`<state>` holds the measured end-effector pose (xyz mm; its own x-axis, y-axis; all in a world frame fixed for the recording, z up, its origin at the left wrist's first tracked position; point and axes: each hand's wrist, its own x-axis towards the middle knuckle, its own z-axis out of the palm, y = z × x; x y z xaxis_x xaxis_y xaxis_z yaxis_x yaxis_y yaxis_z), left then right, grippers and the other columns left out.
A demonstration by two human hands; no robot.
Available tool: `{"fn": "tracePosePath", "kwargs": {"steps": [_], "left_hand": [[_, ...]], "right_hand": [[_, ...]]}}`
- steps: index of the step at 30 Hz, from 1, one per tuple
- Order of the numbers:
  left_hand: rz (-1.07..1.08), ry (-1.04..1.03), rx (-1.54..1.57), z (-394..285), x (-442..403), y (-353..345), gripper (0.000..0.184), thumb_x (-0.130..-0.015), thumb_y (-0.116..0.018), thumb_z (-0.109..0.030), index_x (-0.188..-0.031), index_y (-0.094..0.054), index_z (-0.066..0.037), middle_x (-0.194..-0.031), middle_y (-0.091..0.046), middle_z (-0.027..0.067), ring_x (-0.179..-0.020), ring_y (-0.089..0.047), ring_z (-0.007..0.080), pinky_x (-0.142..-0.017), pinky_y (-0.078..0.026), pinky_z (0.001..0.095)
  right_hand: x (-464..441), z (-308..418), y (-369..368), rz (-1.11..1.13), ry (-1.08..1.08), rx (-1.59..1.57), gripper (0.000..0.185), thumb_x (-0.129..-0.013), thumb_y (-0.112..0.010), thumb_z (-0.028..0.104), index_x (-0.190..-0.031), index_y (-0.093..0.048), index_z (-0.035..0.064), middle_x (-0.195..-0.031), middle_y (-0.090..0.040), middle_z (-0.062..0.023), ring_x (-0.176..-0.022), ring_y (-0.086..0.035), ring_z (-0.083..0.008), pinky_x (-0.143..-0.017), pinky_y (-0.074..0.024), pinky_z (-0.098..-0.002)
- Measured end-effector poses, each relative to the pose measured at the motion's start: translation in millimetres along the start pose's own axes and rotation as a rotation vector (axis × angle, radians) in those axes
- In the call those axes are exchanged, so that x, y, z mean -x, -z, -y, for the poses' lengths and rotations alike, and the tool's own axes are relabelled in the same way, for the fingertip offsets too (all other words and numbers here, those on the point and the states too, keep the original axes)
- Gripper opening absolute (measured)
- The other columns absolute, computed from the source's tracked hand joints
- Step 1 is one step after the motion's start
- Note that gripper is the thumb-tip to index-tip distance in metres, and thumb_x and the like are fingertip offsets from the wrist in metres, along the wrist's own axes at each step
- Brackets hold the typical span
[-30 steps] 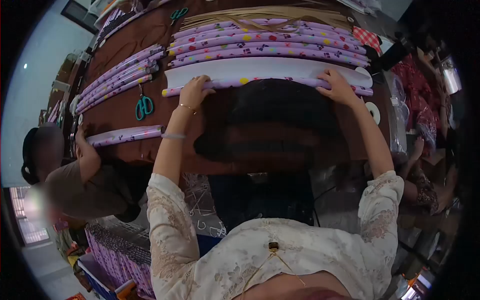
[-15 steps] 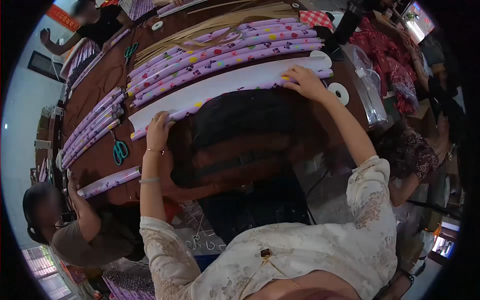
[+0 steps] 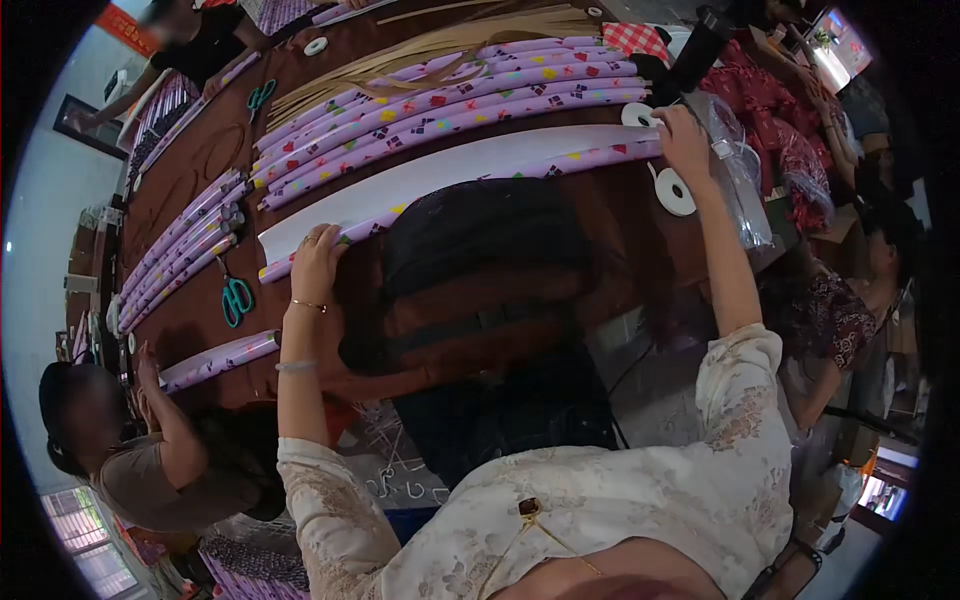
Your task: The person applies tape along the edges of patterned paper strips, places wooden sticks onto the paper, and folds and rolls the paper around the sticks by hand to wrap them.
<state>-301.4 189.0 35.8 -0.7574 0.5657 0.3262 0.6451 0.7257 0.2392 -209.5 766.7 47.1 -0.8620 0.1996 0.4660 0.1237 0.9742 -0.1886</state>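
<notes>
A sheet of lilac patterned wrapping paper [image 3: 370, 205], white side up, lies partly rolled along its near edge. My left hand [image 3: 316, 262] is closed around the left end of that rolled edge. Beyond the sheet's right end is my right hand [image 3: 685, 150], its fingers bent together beside a white tape roll [image 3: 638, 115]; what they grip, if anything, is hidden. A second tape roll [image 3: 675, 192] lies just below that hand, with a short strip loose. Several finished paper rolls [image 3: 440, 125] are stacked behind the sheet.
Teal-handled scissors [image 3: 236, 298] and more paper rolls [image 3: 185, 255] lie to the left; other scissors [image 3: 261, 97] are farther back. A black bag [image 3: 485, 240] is at the front of the brown table. Plastic packaging [image 3: 742, 190] borders the right side. Other people sit at left, back and right.
My right hand has lifted off the rolled edge and moved right and back to the tape roll. My left hand stays at the left end of the paper.
</notes>
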Motion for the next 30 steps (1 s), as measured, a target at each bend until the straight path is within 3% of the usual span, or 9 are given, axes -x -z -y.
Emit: {"fn": "tracePosePath", "kwargs": {"steps": [1,4,7,15,18,22,26,30], "left_hand": [[-0.004,-0.001,0.005,1.1,0.4,-0.9,0.025,-0.079,-0.059,-0.014,-0.102,-0.055,-0.003,-0.102,-0.056,0.0145,-0.092,-0.054,0.0342,-0.079,-0.044,0.0403],[0.001,-0.011,-0.006,2.8,-0.3,-0.2,0.025,-0.079,-0.059,-0.014,-0.102,-0.055,-0.003,-0.103,-0.056,0.0146,-0.093,-0.054,0.0340,-0.080,-0.044,0.0402],[0.013,0.024,0.004,3.3,1.0,-1.0,0.025,-0.079,-0.059,-0.014,-0.101,-0.056,-0.003,-0.102,-0.056,0.0146,-0.093,-0.054,0.0342,-0.080,-0.044,0.0403],[0.031,0.015,-0.003,3.4,-0.2,1.3,0.028,-0.076,-0.061,-0.013,-0.101,-0.056,-0.003,-0.103,-0.056,0.0141,-0.094,-0.053,0.0335,-0.081,-0.043,0.0394],[0.037,0.027,0.025,1.4,-1.1,2.2,0.027,-0.076,-0.061,-0.014,-0.101,-0.056,-0.003,-0.103,-0.056,0.0138,-0.095,-0.053,0.0335,-0.081,-0.043,0.0395],[0.045,0.036,0.012,1.3,-1.6,1.8,0.027,-0.077,-0.061,-0.014,-0.100,-0.056,-0.003,-0.103,-0.057,0.0136,-0.094,-0.054,0.0332,-0.081,-0.043,0.0395],[0.041,0.033,0.017,1.9,-2.3,2.2,0.026,-0.077,-0.060,-0.014,-0.100,-0.056,-0.003,-0.103,-0.057,0.0131,-0.094,-0.054,0.0329,-0.081,-0.043,0.0393],[0.041,-0.015,0.032,8.6,-3.4,-1.2,0.026,-0.078,-0.060,-0.014,-0.101,-0.055,-0.003,-0.104,-0.056,0.0128,-0.095,-0.053,0.0327,-0.082,-0.043,0.0392]], "right_hand": [[-1.8,-16.6,2.3,-0.001,0.002,0.006,0.026,-0.080,-0.057,0.011,-0.106,-0.055,0.0138,-0.103,-0.052,-0.0073,-0.100,-0.050,-0.0283,-0.084,-0.0398,-0.0408],[-9.9,-45.3,7.7,0.397,0.088,-0.004,0.043,-0.072,-0.061,0.000,-0.110,-0.055,0.0187,-0.107,-0.045,-0.0077,-0.102,-0.044,-0.0303,-0.088,-0.0397,-0.0394],[-19.5,-46.6,6.3,0.476,0.165,-0.029,0.042,-0.070,-0.060,-0.003,-0.107,-0.058,0.0179,-0.105,-0.044,-0.0067,-0.099,-0.044,-0.0280,-0.087,-0.0399,-0.0382],[-32.1,-43.9,8.2,0.479,0.274,0.048,0.035,-0.070,-0.062,-0.002,-0.101,-0.055,0.0140,-0.101,-0.043,-0.0066,-0.099,-0.045,-0.0266,-0.086,-0.0382,-0.0385],[-29.0,-44.1,17.5,0.326,0.321,0.043,0.036,-0.070,-0.064,0.001,-0.103,-0.053,0.0127,-0.102,-0.043,-0.0085,-0.099,-0.046,-0.0289,-0.084,-0.0389,-0.0398],[-21.5,-81.3,20.1,0.238,0.266,0.047,0.037,-0.071,-0.064,0.003,-0.104,-0.051,0.0096,-0.104,-0.044,-0.0108,-0.100,-0.046,-0.0335,-0.081,-0.0400,-0.0432],[-2.6,-96.8,23.8,0.183,0.067,0.167,0.035,-0.071,-0.066,0.008,-0.103,-0.051,0.0071,-0.104,-0.044,-0.0137,-0.101,-0.045,-0.0357,-0.082,-0.0399,-0.0426],[18.3,-142.5,1.2,0.370,-0.056,0.144,0.030,-0.076,-0.063,0.010,-0.104,-0.054,0.0060,-0.106,-0.046,-0.0139,-0.101,-0.047,-0.0352,-0.085,-0.0391,-0.0423]]}}
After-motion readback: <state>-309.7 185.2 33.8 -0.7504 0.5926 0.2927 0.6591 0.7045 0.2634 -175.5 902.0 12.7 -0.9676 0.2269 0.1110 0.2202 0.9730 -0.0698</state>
